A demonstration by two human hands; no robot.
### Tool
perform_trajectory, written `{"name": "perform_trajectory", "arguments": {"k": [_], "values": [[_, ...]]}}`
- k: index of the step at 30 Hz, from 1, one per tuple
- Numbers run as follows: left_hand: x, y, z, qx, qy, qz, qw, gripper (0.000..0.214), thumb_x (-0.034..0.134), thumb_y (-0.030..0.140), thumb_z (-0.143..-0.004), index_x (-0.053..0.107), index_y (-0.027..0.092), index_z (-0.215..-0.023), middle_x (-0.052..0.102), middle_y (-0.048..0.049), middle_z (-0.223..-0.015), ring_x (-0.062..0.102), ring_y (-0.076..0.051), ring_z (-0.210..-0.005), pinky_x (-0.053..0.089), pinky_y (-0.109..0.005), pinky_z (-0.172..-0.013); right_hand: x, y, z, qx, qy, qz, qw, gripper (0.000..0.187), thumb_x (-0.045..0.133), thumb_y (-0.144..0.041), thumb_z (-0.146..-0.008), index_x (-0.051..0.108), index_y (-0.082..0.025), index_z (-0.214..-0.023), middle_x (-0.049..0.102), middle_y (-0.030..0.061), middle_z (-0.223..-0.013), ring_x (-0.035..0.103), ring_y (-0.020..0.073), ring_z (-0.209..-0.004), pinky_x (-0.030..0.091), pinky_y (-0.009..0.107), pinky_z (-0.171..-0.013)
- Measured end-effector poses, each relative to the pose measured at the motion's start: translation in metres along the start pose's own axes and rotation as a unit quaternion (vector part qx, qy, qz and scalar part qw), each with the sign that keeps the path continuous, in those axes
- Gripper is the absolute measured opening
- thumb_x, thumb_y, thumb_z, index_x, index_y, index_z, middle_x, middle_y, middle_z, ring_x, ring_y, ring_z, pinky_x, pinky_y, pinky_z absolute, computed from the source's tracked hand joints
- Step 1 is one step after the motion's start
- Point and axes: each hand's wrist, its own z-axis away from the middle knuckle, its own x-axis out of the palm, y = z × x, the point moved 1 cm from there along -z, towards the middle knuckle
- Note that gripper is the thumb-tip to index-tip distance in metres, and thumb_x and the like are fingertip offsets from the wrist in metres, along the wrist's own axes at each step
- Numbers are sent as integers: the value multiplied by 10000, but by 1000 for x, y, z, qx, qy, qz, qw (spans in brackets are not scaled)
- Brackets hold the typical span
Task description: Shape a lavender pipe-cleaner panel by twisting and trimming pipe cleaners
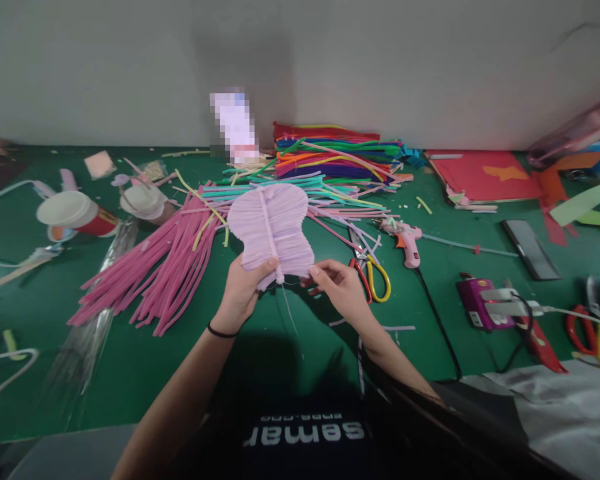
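Note:
A pale lilac butterfly shape (285, 230), built from rows of fuzzy pipe cleaners with a twisted strip down its middle, is held up over the table. My left hand (243, 287) grips its lower left part, thumb pressed beside the central strip. At the lower right edge, my right hand (341, 283) pinches the wing corner between thumb and curled fingers; the fingertips are partly hidden. A thin thread or wire (289, 310) hangs from the bottom of the strip. Scissors with red and yellow handles (377, 277) lie just right of my right hand.
Pink pipe cleaners (150, 267) spread to the left, with multicoloured bundles (335, 157) at the back. Rightward lie a pink glue gun (407, 243) with its cord, a phone (530, 250) and a purple power adapter (483, 303). A paper cup (77, 210) lies tilted at left.

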Motion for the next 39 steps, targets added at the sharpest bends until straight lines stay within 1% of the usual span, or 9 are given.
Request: {"name": "perform_trajectory", "arguments": {"k": [3, 7, 14, 21, 26, 30, 32, 35, 39], "values": [[0, -1, 0, 6, 2, -13, 1000, 465, 851, 193, -587, 706, 130, -1025, 741, -88, -1017, 697, -207, -883, 550, -324, -856, 5, -1, 0, 3, 12, -17, 1000, 262, 673, -454, -784, 641, -194, -803, 705, 20, -690, 705, 186, -681, 561, 263, -543], [1, -1, 0, 13, 12, -20, 1000, 468, 846, 186, -590, 702, 122, -1031, 740, -87, -1010, 696, -205, -882, 551, -326, -851, 6, -4, 1, -1, 27, -7, 1000, 284, 648, -467, -798, 650, -183, -809, 713, 30, -706, 705, 182, -679, 562, 263, -553], [0, 0, -1, 34, 28, -20, 999, 428, 841, 191, -603, 713, 139, -1008, 740, -83, -1008, 697, -197, -885, 552, -316, -846, 7, 2, 5, 19, 4, -12, 1000, 237, 714, -403, -752, 653, -180, -807, 727, 32, -710, 708, 180, -691, 553, 266, -588], [-1, -1, -1, 30, 27, -31, 999, 478, 855, 212, -573, 706, 121, -1018, 740, -96, -1005, 697, -207, -876, 543, -348, -869, 7, 3, 3, 59, -5, -99, 993, 242, 730, -405, -738, 657, -184, -806, 745, 41, -742, 723, 187, -706, 556, 259, -580], [-2, 0, -1, 24, 23, -37, 999, 494, 867, 237, -549, 711, 121, -1003, 744, -97, -992, 700, -218, -874, 537, -358, -873, 7, 5, 2, 69, -2, -116, 991, 259, 736, -417, -731, 655, -183, -807, 742, 42, -746, 719, 182, -714, 555, 251, -580], [-2, -1, -2, 43, 31, -34, 998, 428, 837, 260, -610, 712, 134, -998, 738, -87, -1028, 692, -213, -919, 526, -338, -891, 11, 7, 3, 76, 12, -133, 988, 281, 727, -439, -737, 649, -187, -836, 736, 39, -786, 708, 170, -710, 557, 254, -582], [-1, -2, -2, 50, 40, -26, 998, 373, 804, 304, -661, 713, 140, -983, 741, -81, -1013, 692, -212, -917, 530, -331, -879, 16, 9, 4, 82, 1, -141, 987, 291, 722, -439, -743, 660, -189, -879, 734, 44, -836, 702, 164, -738, 556, 252, -598], [0, -1, -1, 43, 16, -37, 998, 365, 755, 374, -716, 709, 141, -992, 746, -84, -972, 698, -227, -885, 545, -336, -828, 26, 13, 6, 99, -37, -157, 982, 336, 740, -434, -722, 691, -176, -931, 730, 56, -858, 695, 170, -769, 549, 254, -618], [2, 4, 4, 38, -43, -87, 995, 419, 693, 444, -770, 688, 142, -1061, 741, -92, -998, 692, -250, -905, 546, -336, -793, 34, 16, 8, 95, -14, -197, 976, 343, 790, -423, -654, 718, -164, -867, 727, 46, -788, 682, 163, -707, 534, 266, -620]]}}
